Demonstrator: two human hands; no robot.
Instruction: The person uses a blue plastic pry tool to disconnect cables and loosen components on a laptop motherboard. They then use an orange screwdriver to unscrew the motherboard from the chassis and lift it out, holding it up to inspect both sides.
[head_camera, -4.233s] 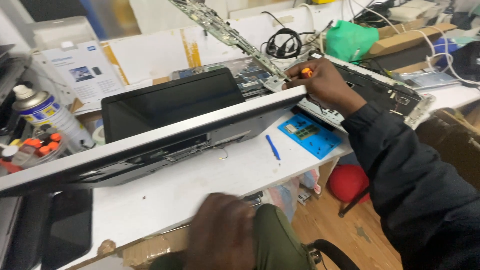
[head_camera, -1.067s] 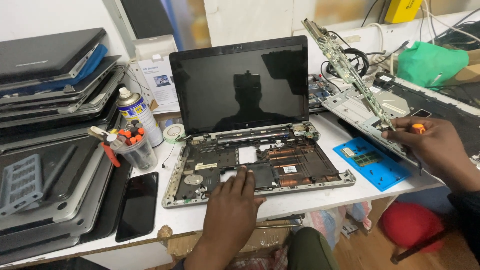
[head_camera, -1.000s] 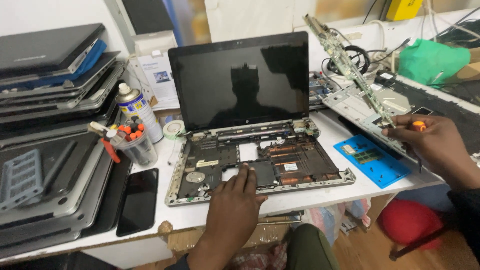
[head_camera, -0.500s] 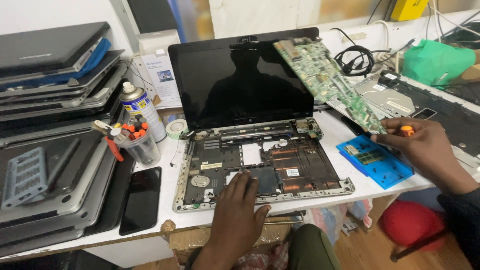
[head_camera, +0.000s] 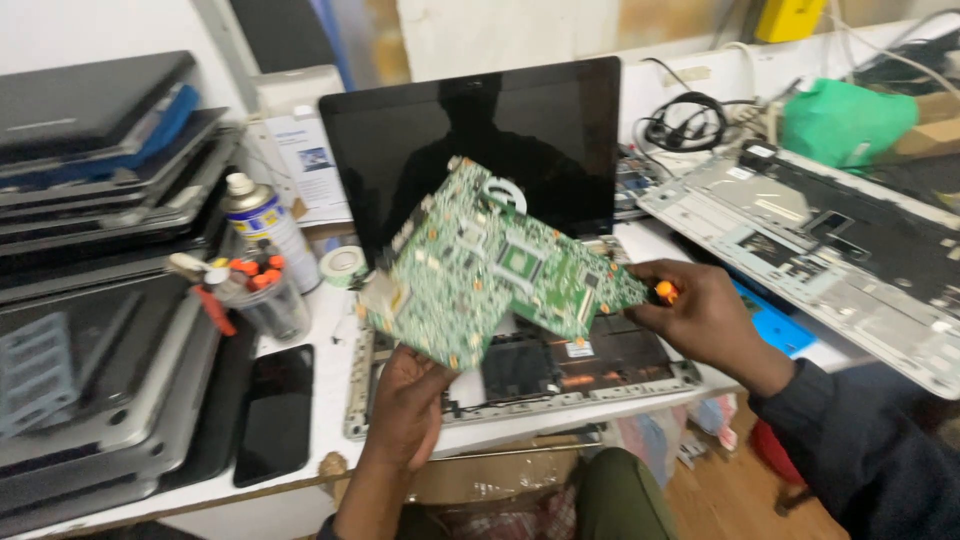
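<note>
A green laptop motherboard (head_camera: 490, 270) is held flat in the air over an opened laptop base (head_camera: 560, 375) whose black screen (head_camera: 470, 140) stands upright behind it. My left hand (head_camera: 410, 405) grips the board's near left edge from below. My right hand (head_camera: 700, 315) pinches the board's right edge and also holds a screwdriver with an orange handle (head_camera: 665, 292). The board hides most of the laptop's inner bay.
A stack of closed laptops (head_camera: 90, 230) fills the left side. A spray can (head_camera: 262, 228), a cup of orange-handled tools (head_camera: 255, 295) and a black phone (head_camera: 275, 412) lie beside it. A removed keyboard cover (head_camera: 830, 250), blue mat (head_camera: 775, 325) and green bag (head_camera: 845, 120) sit right.
The motherboard has come from the right side down to over the laptop base. My left hand left the laptop base and took hold of the board's near edge.
</note>
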